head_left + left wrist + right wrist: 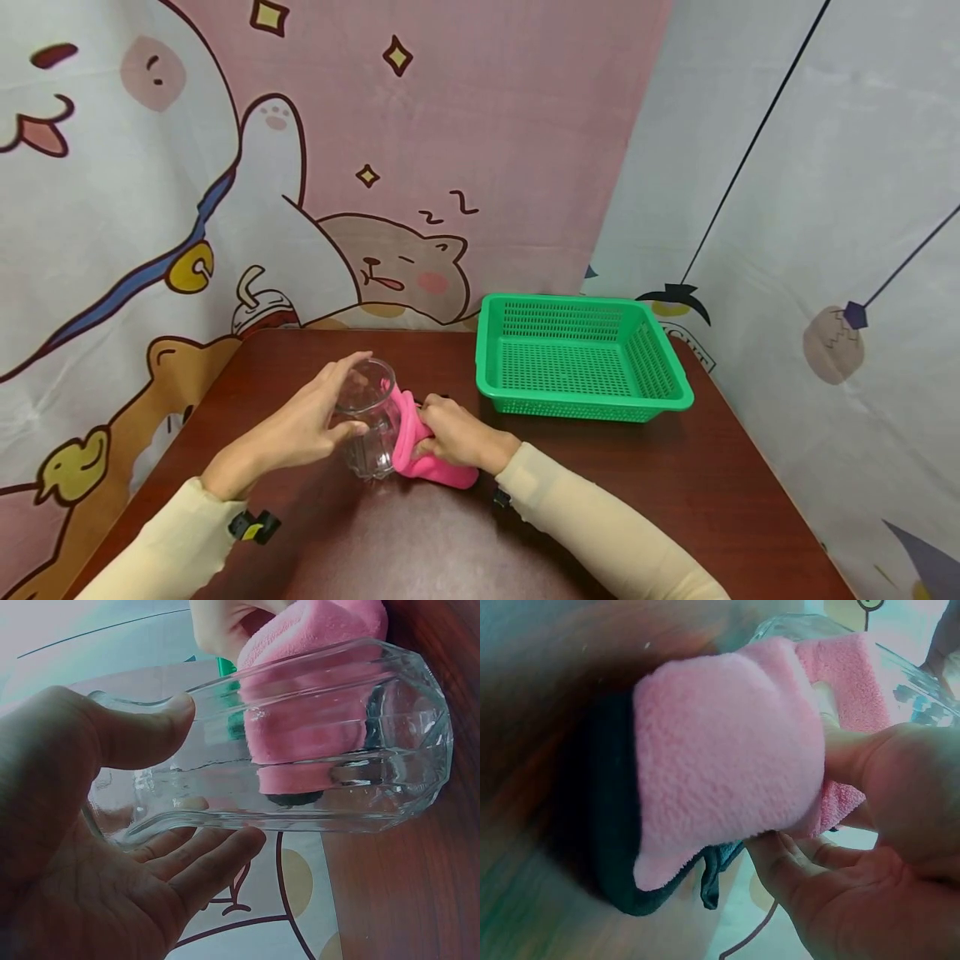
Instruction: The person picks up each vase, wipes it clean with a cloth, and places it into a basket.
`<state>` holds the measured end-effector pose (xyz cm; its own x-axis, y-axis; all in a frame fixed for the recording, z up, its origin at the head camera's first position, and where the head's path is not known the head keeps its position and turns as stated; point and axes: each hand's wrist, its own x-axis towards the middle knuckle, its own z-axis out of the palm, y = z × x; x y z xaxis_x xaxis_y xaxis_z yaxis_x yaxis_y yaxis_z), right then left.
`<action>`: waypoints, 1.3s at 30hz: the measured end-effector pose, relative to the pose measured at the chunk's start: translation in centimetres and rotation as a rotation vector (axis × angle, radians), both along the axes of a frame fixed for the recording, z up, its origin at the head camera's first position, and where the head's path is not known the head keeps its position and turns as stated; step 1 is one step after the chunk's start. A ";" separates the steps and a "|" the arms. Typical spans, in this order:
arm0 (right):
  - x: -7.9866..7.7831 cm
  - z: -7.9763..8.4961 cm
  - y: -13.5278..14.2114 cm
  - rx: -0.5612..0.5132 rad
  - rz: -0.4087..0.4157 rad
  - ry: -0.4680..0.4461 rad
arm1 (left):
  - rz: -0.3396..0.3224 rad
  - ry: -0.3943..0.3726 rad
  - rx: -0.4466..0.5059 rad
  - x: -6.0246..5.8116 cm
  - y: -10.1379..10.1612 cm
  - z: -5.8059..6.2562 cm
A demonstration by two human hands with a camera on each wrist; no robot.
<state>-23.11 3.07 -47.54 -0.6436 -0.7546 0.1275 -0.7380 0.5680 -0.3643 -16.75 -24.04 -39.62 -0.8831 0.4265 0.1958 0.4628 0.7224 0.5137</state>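
Observation:
A clear glass vase (370, 454) with a faceted base stands upright on the table, left of the middle. My left hand (300, 421) holds it near the mouth, thumb on one side and fingers behind, as the left wrist view shows. In my right hand (459, 433) is a bunched pink cloth (442, 472), gripped between thumb and fingers. The cloth lies against the vase's right side, its fold reaching up toward the rim. Dark edging and a small hanging loop show on the cloth (727, 742) in the right wrist view.
A green plastic basket (577, 403) with slotted walls stands at the back right of the dark reddish-brown table (360, 550). Printed cartoon curtains (480, 167) hang behind the table and along its sides.

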 end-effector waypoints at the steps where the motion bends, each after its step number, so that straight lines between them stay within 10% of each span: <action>1: 0.0 0.0 0.0 -0.012 0.006 -0.002 | -0.001 -0.001 0.002 0.0 0.0 0.0; 39: 0.4 1.2 -0.3 -0.266 -0.067 -0.116 | -0.014 0.005 0.020 -0.1 0.0 -0.2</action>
<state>-22.76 2.74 -46.33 -0.7130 -0.6596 0.2377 -0.6466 0.4874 -0.5868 -16.86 -24.06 -39.79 -0.8760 0.4347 0.2088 0.4754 0.7058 0.5252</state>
